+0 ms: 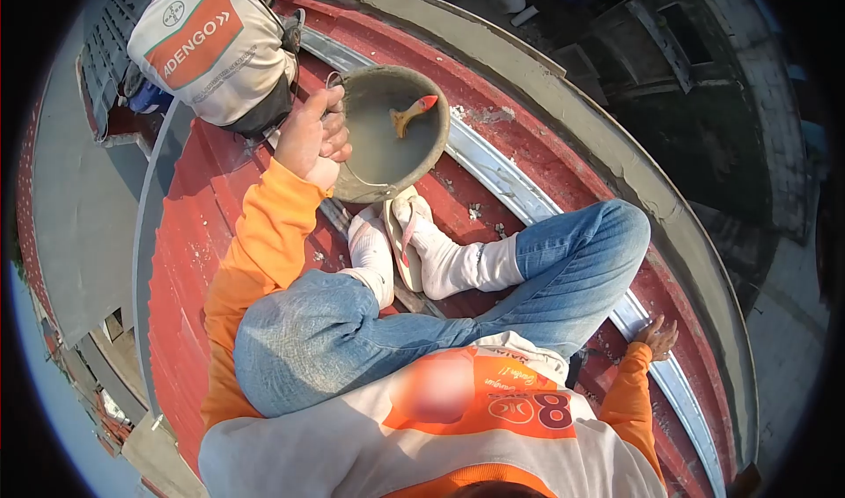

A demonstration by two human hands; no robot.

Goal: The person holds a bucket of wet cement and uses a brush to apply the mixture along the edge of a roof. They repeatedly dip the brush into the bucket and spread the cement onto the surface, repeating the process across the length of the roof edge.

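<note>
My left hand (pixel 314 137) is closed around the wire handle of a grey, cement-stained bucket (pixel 438 150) at the upper middle. Cloudy grey liquid (pixel 374 137) lies in the bucket, and a paintbrush (pixel 412 115) with a red handle end and yellowish bristles rests there. On the right, my right hand (pixel 656 337) lies with fingers spread on the shiny metal strip (pixel 629 313) of the roof, holding nothing. Just below the bucket are my feet in white socks (pixel 449 256) and a flip-flop (pixel 403 252).
A person in a white shirt (pixel 207 49) is at the upper left, beside the bucket. Red metal roofing (pixel 198 260) slopes beneath me. A curved cement edge (pixel 616 159) borders it, with a drop to dark ground beyond. Grey debris bits (pixel 475 210) lie scattered.
</note>
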